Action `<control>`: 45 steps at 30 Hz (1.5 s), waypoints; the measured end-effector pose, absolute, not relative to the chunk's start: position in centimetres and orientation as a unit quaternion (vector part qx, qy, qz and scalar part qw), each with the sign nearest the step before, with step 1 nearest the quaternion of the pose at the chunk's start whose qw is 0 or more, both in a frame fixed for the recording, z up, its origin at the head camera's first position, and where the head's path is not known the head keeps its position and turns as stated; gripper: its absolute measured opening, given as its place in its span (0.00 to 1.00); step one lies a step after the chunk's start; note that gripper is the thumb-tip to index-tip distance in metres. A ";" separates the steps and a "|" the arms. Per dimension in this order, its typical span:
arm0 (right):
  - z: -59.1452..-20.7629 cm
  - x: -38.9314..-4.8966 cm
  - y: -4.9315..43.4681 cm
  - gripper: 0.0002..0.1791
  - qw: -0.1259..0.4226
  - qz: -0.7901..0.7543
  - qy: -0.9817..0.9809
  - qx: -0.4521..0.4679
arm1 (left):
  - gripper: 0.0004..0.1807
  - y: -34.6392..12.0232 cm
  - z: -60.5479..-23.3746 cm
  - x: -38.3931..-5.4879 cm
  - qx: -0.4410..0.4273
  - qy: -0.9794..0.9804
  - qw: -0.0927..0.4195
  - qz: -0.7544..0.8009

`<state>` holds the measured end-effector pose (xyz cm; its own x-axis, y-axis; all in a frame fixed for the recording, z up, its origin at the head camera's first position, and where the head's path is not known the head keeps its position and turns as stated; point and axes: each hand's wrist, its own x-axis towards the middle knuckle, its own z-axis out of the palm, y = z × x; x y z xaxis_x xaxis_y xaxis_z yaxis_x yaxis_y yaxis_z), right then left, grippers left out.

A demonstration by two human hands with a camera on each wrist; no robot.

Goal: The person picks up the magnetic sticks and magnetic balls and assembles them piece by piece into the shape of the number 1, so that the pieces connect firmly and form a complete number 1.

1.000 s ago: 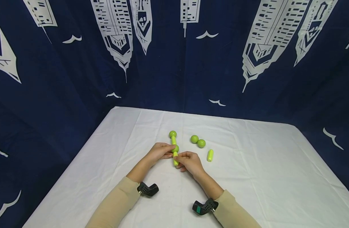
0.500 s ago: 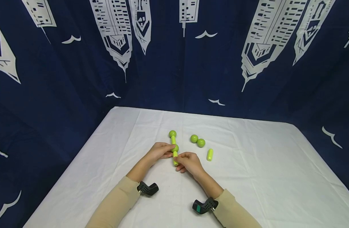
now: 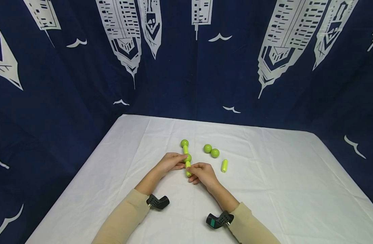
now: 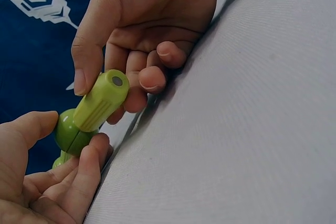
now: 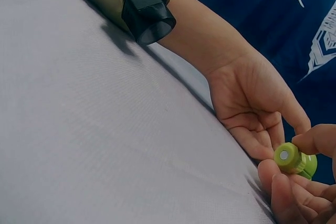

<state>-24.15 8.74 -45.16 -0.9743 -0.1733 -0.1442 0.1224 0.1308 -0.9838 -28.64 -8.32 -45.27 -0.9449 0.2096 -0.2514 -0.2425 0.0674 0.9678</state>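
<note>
A chain of green balls and yellow-green rods lies before me. Its far ball [image 3: 184, 143] joins a rod [image 3: 185, 149], which runs to the near ball [image 3: 188, 158]. My left hand [image 3: 172, 161] pinches that near ball between thumb and fingers. From the ball a ribbed near rod [image 4: 101, 101] points toward me, a round grey disc set in its end face. My right hand [image 3: 203, 174] pinches this near rod by its side, thumb on top. In the left wrist view, ball and near rod touch. The far part of the chain is mostly hidden there.
Two loose green balls [image 3: 211, 150] sit side by side beyond the right hand. A loose yellow-green rod [image 3: 224, 166] lies to their right and nearer. A white cloth [image 3: 281, 189] covers the table, with a dark blue printed curtain [image 3: 174, 84] behind it.
The near rod's free end has shifted very slightly to the right between the fingers. Both hands keep their grips, and the loose pieces stay put.
</note>
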 end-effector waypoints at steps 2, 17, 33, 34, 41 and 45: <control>-45.1 -24.1 8.8 0.13 0.110 -0.662 0.741 -0.017 | 0.22 -8.3 -45.3 -28.6 -0.012 0.711 0.166 0.683; -45.2 -24.2 8.7 0.12 0.110 -0.688 0.717 -0.002 | 0.23 -8.4 -45.1 -28.4 -0.010 0.714 0.168 0.680; -45.2 -24.3 8.6 0.13 0.097 -0.694 0.714 0.000 | 0.21 -8.6 -44.2 -26.2 -0.006 0.683 0.237 0.691; -45.2 -24.3 8.6 0.13 0.097 -0.693 0.714 0.000 | 0.21 -8.6 -44.2 -26.0 -0.003 0.681 0.241 0.691; -45.1 -24.2 8.8 0.13 0.096 -0.690 0.717 -0.005 | 0.19 -8.1 -44.3 -25.1 -0.001 0.681 0.228 0.696; -45.3 -24.3 8.7 0.12 0.096 -0.690 0.717 -0.004 | 0.18 -7.7 -44.5 -25.0 -0.005 0.692 0.200 0.694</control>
<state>-24.28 8.72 -45.27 -0.9814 -0.1395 -0.1322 0.1267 0.0473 -0.9908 -25.00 -7.74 -44.51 -0.9203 0.2698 -0.2835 -0.2841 0.0377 0.9581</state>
